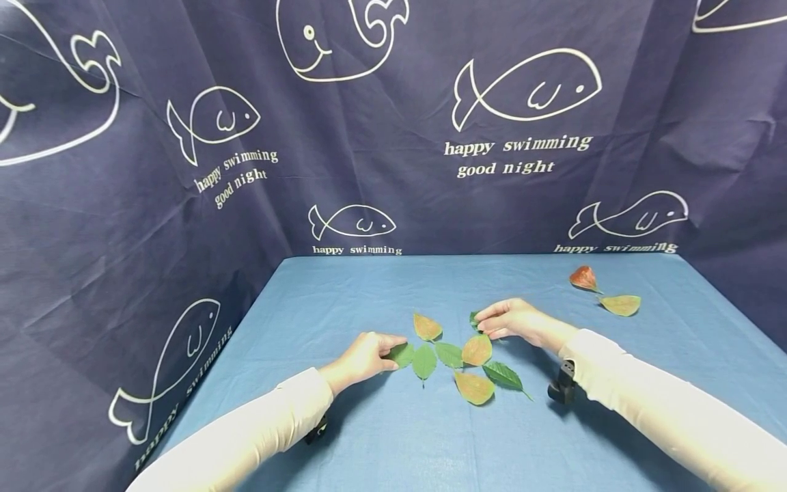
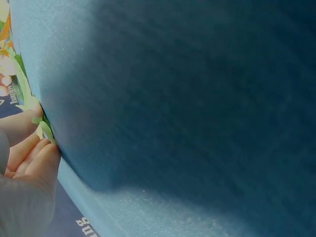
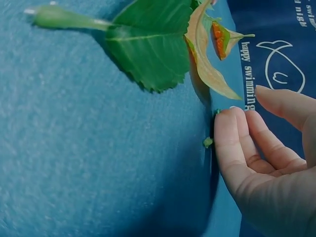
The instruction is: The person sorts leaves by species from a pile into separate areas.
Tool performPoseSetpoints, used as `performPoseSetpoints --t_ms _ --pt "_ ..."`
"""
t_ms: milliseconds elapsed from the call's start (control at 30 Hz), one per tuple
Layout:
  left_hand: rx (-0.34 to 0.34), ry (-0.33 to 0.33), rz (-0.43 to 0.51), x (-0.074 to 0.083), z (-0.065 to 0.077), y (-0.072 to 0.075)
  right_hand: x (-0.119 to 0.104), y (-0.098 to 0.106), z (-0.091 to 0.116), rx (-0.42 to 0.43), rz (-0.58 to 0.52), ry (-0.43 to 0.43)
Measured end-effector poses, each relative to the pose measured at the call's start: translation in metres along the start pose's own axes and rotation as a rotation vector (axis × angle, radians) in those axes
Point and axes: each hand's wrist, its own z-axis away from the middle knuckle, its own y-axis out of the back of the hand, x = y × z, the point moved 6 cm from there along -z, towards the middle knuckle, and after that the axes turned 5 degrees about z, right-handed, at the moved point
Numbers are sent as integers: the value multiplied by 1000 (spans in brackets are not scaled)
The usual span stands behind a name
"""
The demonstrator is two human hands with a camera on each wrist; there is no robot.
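Note:
My left hand (image 1: 363, 357) has its thumb and fingertips at the sides of a green leaf (image 1: 402, 354). In the left wrist view the left hand (image 2: 29, 153) pinches that leaf low against the cloth. My right hand (image 1: 519, 321) rests on the cloth over another green leaf (image 1: 473, 319), mostly hidden beneath it. The right wrist view shows the right hand (image 3: 266, 148) with its thumb apart from the fingers. Between the hands lie a green leaf (image 1: 424, 362), a second green leaf (image 1: 449, 354) and a yellow-orange leaf (image 1: 477, 350), nearly end to end.
Around the row lie a yellowish leaf (image 1: 427, 327), another yellowish leaf (image 1: 475, 387) and a dark green leaf (image 1: 503, 375). A red leaf (image 1: 583, 278) and a yellow-green leaf (image 1: 621, 305) lie at the back right of the blue cloth (image 1: 393, 437). A dark printed curtain (image 1: 381, 157) stands behind.

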Motion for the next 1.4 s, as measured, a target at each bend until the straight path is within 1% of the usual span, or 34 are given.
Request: performPoseSetpoints --t_ms 267,500,800,1033,1300,1400 --pt "7 -13 5 0 -1 0 4 -6 0 -43 25 30" --pt "-2 2 3 -2 -2 -1 5 -8 0 -69 45 53" --pt "-7 5 5 -2 -2 -1 5 -8 2 -51 83 49" --pt "-8 2 20 -2 -2 -1 6 -7 0 -20 82 40" --pt "-11 21 28 -1 0 -1 4 -6 0 -15 88 25" --pt "-9 12 16 -1 0 0 3 -5 1 -12 86 9"
